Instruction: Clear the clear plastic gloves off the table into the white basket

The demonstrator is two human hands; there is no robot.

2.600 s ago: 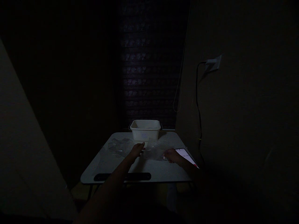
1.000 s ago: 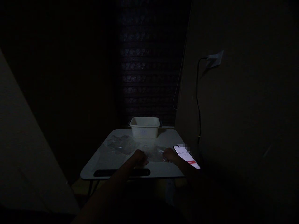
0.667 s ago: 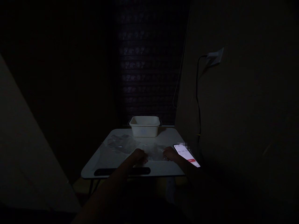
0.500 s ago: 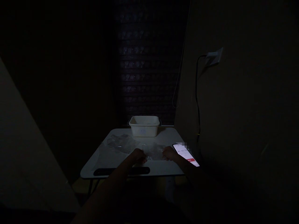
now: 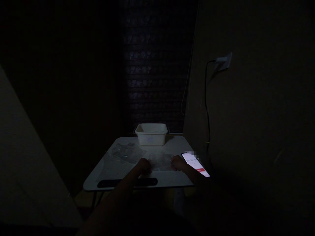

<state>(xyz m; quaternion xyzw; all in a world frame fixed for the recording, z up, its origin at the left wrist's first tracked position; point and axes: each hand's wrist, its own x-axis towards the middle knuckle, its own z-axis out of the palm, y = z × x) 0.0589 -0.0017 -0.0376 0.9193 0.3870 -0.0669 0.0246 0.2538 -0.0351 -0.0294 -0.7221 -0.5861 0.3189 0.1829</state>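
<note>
A clear plastic bag lies stretched flat between my two hands over the small white table. My left hand is closed on its left edge, and my right hand pinches its right edge. More crumpled clear plastic is spread on the table to the left, beyond my left hand. The dim light hides the fingertips in part.
At the table's back edge stands a white tub with side handles. A lit phone lies at the right edge, beside my right forearm. A dark slot runs along the front edge. A cable hangs down the right wall.
My left hand has shifted slightly left, and the plastic between my hands looks a little flatter. The whole view has moved slightly.
</note>
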